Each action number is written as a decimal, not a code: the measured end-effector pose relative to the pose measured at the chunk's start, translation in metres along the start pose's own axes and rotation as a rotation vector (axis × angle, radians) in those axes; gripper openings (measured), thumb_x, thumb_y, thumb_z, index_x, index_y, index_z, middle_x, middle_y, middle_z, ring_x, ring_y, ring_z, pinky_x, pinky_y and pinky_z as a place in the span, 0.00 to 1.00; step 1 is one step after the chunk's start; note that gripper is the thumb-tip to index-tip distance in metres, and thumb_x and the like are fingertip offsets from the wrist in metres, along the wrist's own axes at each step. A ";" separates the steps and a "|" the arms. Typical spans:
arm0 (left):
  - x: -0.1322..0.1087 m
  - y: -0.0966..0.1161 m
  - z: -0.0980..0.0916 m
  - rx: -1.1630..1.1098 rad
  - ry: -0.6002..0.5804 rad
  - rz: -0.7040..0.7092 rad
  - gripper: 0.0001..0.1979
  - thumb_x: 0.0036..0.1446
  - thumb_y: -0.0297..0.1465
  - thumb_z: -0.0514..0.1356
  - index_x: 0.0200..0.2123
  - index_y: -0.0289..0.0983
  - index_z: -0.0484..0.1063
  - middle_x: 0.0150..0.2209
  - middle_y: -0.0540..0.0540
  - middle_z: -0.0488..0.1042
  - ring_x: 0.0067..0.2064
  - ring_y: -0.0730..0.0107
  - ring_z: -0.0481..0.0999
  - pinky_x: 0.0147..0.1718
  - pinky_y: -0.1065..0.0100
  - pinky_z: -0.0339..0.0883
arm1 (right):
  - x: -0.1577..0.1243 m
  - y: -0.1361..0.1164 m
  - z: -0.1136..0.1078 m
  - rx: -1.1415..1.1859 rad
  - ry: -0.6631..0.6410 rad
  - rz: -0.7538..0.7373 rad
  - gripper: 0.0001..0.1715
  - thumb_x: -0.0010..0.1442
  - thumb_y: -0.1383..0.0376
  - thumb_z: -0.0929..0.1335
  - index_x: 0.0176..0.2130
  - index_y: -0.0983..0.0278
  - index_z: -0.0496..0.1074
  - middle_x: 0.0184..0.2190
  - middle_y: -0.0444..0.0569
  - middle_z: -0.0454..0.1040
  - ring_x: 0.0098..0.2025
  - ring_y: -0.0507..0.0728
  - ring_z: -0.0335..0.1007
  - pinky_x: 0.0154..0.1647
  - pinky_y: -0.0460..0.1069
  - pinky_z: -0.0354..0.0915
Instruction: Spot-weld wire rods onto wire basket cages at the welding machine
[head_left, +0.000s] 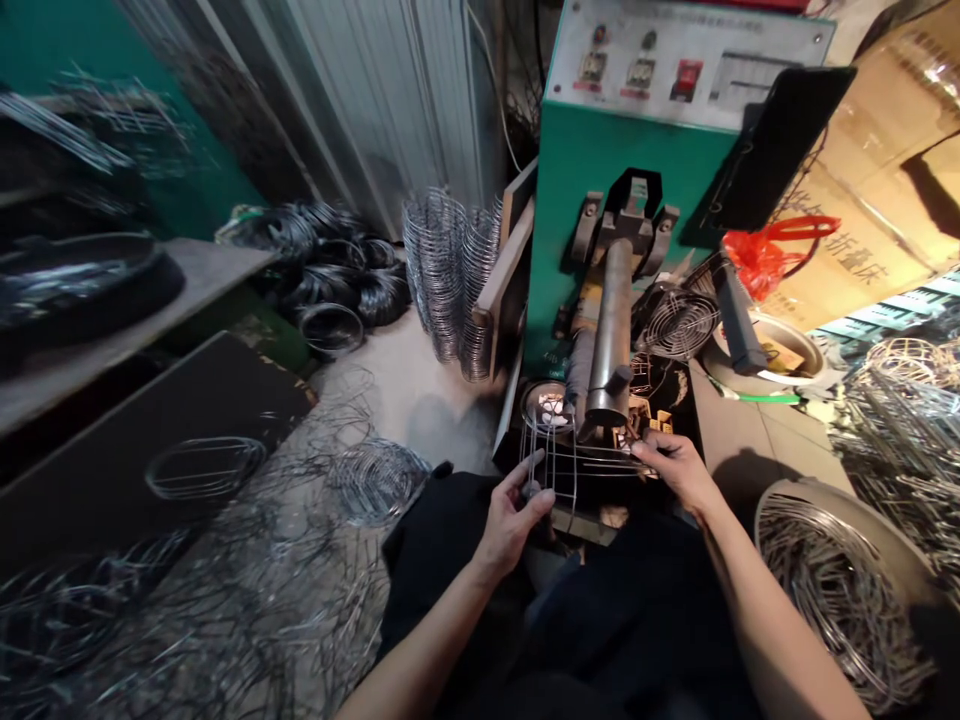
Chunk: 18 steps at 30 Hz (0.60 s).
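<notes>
Thin metal wires form an open frame (576,482) below the machine's round metal arm (615,320). My left hand (511,515) grips the left part of this wire frame between thumb and fingers. Further right, my right hand (675,472) is closed in a pinch at the right ends of the wires, just below the tip of the arm. What exactly lies between those fingertips is too small to make out clearly. A small round dish (547,405) with white bits sits behind the frame.
A green machine (555,200) with a switch panel (675,75) stands ahead. At right, a basin (772,500) holds many cut wires. Stacked wire rings (439,280) and dark wire coils (322,250) stand left. Loose wires (300,600) litter the floor beside a dark board (150,450).
</notes>
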<state>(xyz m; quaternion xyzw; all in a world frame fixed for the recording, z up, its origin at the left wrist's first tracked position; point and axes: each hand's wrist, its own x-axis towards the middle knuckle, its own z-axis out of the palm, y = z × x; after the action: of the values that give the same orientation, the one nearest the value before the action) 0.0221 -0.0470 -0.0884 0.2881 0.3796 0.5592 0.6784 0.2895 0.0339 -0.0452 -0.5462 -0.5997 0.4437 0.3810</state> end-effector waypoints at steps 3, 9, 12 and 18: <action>0.002 -0.001 0.002 0.016 0.021 0.011 0.37 0.50 0.36 0.73 0.63 0.41 0.69 0.30 0.53 0.61 0.26 0.78 0.65 0.23 0.74 0.70 | 0.002 -0.003 -0.001 -0.009 -0.004 0.017 0.31 0.53 0.45 0.74 0.18 0.62 0.61 0.19 0.41 0.58 0.25 0.51 0.51 0.27 0.49 0.48; 0.004 -0.006 0.003 0.022 0.009 0.006 0.38 0.51 0.38 0.72 0.64 0.42 0.67 0.29 0.54 0.63 0.26 0.77 0.65 0.23 0.73 0.69 | 0.004 -0.006 -0.002 -0.003 0.019 0.006 0.34 0.51 0.43 0.75 0.18 0.62 0.59 0.18 0.41 0.55 0.24 0.50 0.48 0.27 0.49 0.47; 0.006 -0.007 0.004 0.035 0.017 0.013 0.38 0.51 0.38 0.72 0.64 0.41 0.68 0.29 0.54 0.63 0.25 0.78 0.66 0.24 0.74 0.68 | 0.006 -0.007 -0.003 0.002 0.019 0.007 0.34 0.51 0.43 0.75 0.18 0.62 0.59 0.19 0.40 0.54 0.24 0.50 0.47 0.27 0.49 0.48; 0.010 -0.005 0.006 0.039 0.015 0.014 0.38 0.51 0.38 0.72 0.64 0.39 0.68 0.28 0.54 0.64 0.25 0.78 0.66 0.23 0.73 0.68 | 0.007 -0.009 -0.005 0.004 0.023 0.025 0.35 0.51 0.43 0.75 0.18 0.62 0.56 0.19 0.40 0.53 0.25 0.50 0.47 0.27 0.48 0.47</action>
<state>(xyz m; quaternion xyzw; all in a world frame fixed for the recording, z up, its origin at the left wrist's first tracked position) 0.0305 -0.0384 -0.0909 0.2998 0.3935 0.5587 0.6657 0.2902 0.0410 -0.0350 -0.5579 -0.5875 0.4435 0.3832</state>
